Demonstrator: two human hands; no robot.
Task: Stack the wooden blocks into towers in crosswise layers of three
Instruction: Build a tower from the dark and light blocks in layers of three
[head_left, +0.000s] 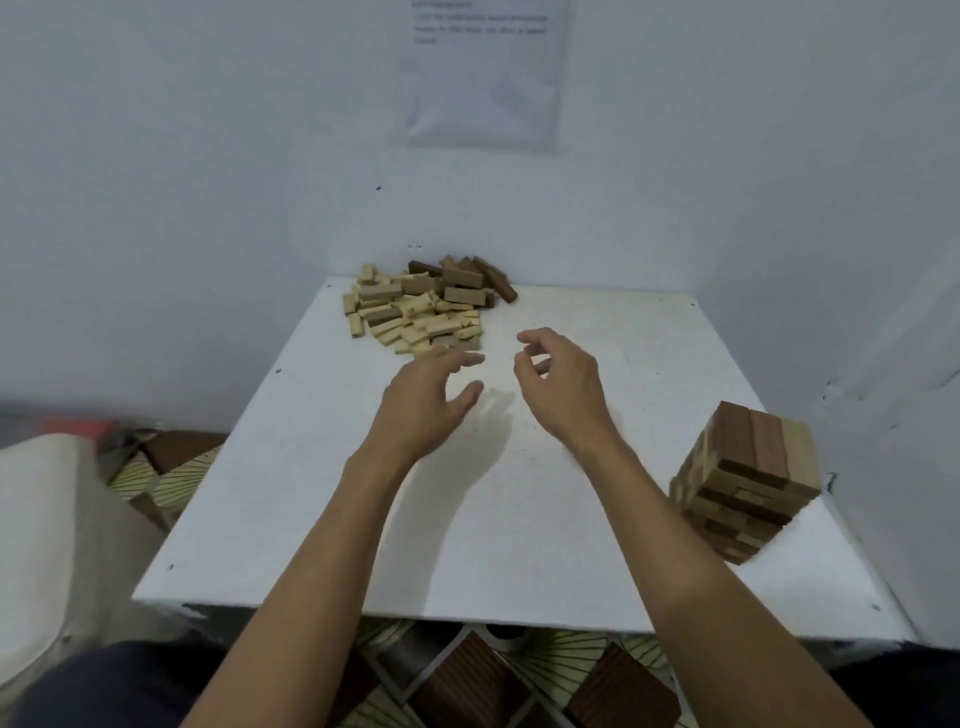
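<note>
Status: one tower (748, 483) stands complete in appearance. It lies to the outer side of the right forearm, nearer the person than the right hand (561, 384), and well apart from both hands. Its top layer shows three blocks side by side, and the layers below run crosswise to one another. The exact layer count cannot be read.

Remaining work: a large pile of loose blocks (421, 306), light and dark mixed, lies just beyond the left hand (421, 400), on the far part of the table (363, 519). No second tower has been started; the surface between and below the hands carries no blocks. Judging by the size of the pile, at least one further tower is left to build, so the task appears to be less than half done.

Left hand: open, palm down, fingers extended and slightly spread toward the pile. The fingertips (470, 358) sit at the near edge of the pile. Contact with the nearest block cannot be confirmed. It holds nothing.

Right hand: beside the left hand, raised above the table, well clear of the pile. The fingers are loosely curled, with thumb and forefinger apart. No block is visible in it, so it counts as relaxed and empty.

The step in hand appears to be a reach for the first blocks of a new base layer.
</note>
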